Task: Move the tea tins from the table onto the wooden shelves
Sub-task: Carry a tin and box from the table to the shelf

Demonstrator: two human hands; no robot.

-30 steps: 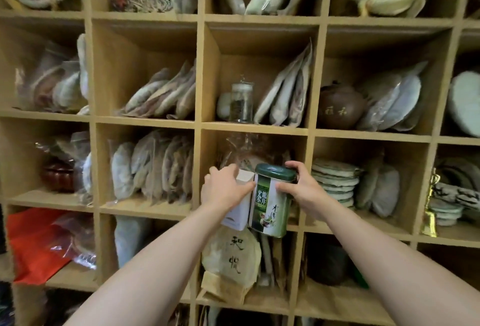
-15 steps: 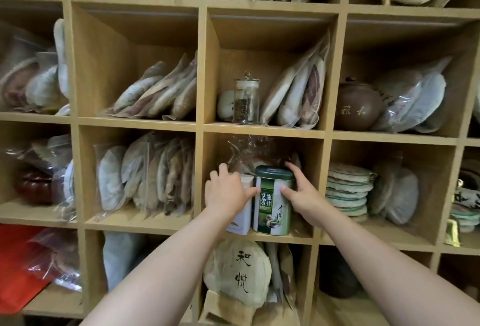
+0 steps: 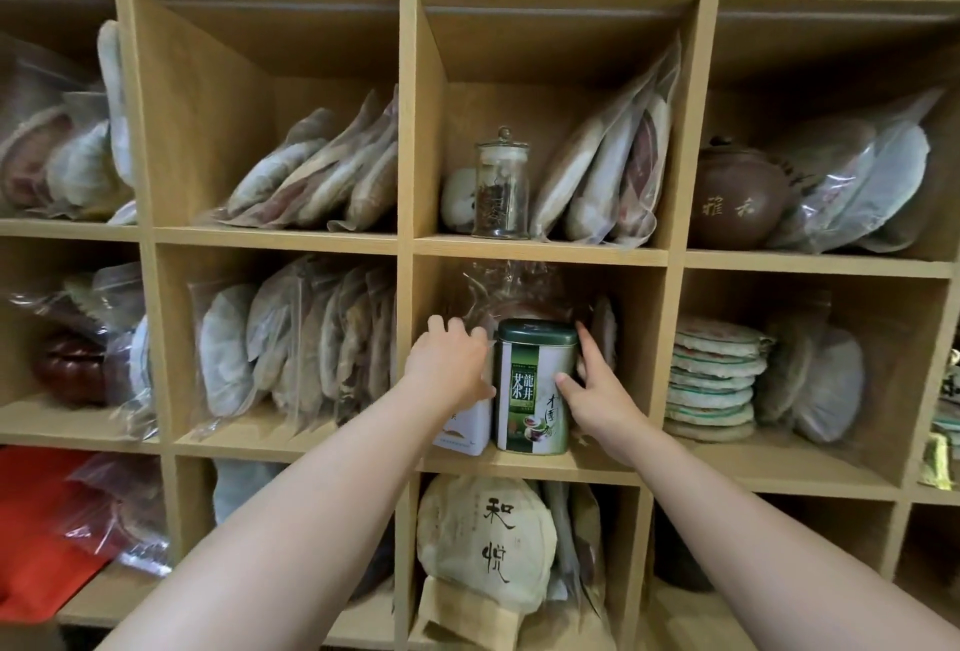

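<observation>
Green tea tin point(image 3: 535, 388) and white tea tin point(image 3: 465, 429), held up 1 s ago, now standing upright on wooden shelf point(image 3: 540, 468); left hand point(image 3: 449, 364) and right hand point(image 3: 597, 390) clasping them. Placement nearly complete.

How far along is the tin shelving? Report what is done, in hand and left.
Done: the green tea tin and the white tin beside it stand upright on the wooden shelf, in the middle compartment. In hand: the right hand grips the green tin's side; the left hand covers the white tin's top. Left: letting go of both. The table is out of view, so any remaining tins cannot be counted.
</observation>
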